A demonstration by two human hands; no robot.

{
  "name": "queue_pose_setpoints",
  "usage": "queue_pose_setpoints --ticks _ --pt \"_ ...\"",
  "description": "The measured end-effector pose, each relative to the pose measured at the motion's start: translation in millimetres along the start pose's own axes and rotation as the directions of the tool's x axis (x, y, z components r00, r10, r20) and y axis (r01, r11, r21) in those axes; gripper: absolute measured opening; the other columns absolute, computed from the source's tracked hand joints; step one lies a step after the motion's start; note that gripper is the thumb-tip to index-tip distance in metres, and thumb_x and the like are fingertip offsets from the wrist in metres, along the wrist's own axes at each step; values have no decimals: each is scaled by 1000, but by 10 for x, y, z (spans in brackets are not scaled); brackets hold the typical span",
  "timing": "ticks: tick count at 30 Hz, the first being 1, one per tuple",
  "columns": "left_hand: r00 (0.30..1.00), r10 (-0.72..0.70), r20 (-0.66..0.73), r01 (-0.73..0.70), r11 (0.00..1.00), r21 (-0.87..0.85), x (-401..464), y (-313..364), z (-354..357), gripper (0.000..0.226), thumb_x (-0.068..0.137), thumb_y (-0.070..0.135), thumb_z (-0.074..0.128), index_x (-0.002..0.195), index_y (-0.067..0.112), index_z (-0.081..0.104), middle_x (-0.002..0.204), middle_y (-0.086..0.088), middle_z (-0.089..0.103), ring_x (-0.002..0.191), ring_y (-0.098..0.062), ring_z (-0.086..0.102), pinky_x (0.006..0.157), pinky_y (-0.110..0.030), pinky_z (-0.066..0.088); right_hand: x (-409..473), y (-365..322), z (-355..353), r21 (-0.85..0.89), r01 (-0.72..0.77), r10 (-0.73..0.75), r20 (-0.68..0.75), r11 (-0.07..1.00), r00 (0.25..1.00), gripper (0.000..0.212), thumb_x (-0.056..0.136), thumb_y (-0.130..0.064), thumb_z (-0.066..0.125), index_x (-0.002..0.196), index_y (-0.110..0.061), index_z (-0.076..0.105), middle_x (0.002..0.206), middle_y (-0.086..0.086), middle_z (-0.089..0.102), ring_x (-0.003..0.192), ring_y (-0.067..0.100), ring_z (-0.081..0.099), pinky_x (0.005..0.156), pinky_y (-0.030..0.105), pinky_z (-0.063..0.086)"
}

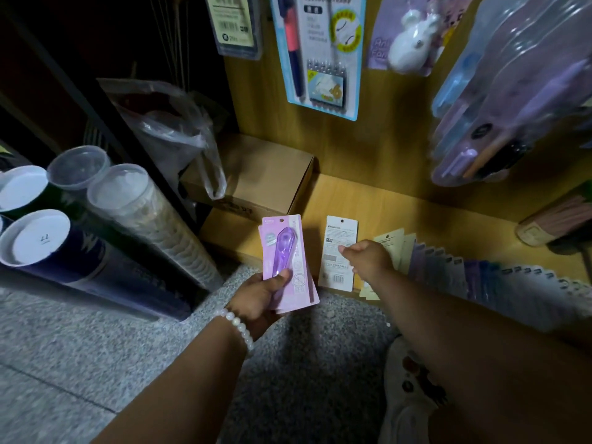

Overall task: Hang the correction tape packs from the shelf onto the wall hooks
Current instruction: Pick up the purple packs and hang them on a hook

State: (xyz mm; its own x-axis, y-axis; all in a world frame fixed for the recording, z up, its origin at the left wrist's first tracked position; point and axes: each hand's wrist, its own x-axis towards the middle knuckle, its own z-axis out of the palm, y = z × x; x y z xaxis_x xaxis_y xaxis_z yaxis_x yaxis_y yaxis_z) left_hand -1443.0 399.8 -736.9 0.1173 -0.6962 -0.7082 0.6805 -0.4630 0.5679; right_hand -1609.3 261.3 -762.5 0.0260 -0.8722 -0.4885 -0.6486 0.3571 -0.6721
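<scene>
From the head view, the left hand (261, 294) gripped a small stack of pink card-backed correction tape packs (286, 261), thumb across the purple dispenser on the front one, above the grey speckled floor (96, 341). The right hand (368, 259) pinched a white pack turned back-side out (340, 251), its fingers (344, 249) curled on the card's right edge, standing it on the low wooden shelf (400, 203). A fanned row of purple and blue packs (480, 277) lay on that shelf to the right. A brown cardboard box (262, 174) sat behind.
</scene>
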Motion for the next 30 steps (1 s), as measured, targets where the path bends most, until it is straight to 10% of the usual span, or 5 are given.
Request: queue_pose_setpoints --ticks 10,16,23,30 --pt "997 -39 -66 39 999 -2 149 -27 -343 34 90 9 62 121 -4 61 102 -19 72 69 -21 72 53 -26 56 208 -164 615 -509 -63 18 -92 858 996 82 76 -55 68 135 -4 42 139 17 41 131 32 38 104 37 36" --pt "998 -25 -56 25 1000 1 214 -2 -359 31 91 4 60 120 -5 61 90 -16 74 65 -20 73 53 -27 57 227 -222 542 -585 -55 -45 -156 809 987 37 91 -14 55 126 -5 50 130 17 55 119 32 56 90 35 49" --pt "998 55 -31 -53 997 48 107 86 -261 10 93 2 55 100 0 63 66 -8 74 50 -16 69 44 -24 54 27 -333 341 -178 -1 -34 -193 984 981 27 91 -7 50 113 -1 63 116 22 65 109 39 60 86 33 47" --pt "957 247 -153 -225 963 145 -244 209 -173 21 90 3 63 110 -3 65 89 -20 74 65 -29 70 59 -37 60 -509 -696 228 385 12 4 -40 923 999 26 92 1 52 115 7 62 110 21 65 91 25 55 67 25 41"
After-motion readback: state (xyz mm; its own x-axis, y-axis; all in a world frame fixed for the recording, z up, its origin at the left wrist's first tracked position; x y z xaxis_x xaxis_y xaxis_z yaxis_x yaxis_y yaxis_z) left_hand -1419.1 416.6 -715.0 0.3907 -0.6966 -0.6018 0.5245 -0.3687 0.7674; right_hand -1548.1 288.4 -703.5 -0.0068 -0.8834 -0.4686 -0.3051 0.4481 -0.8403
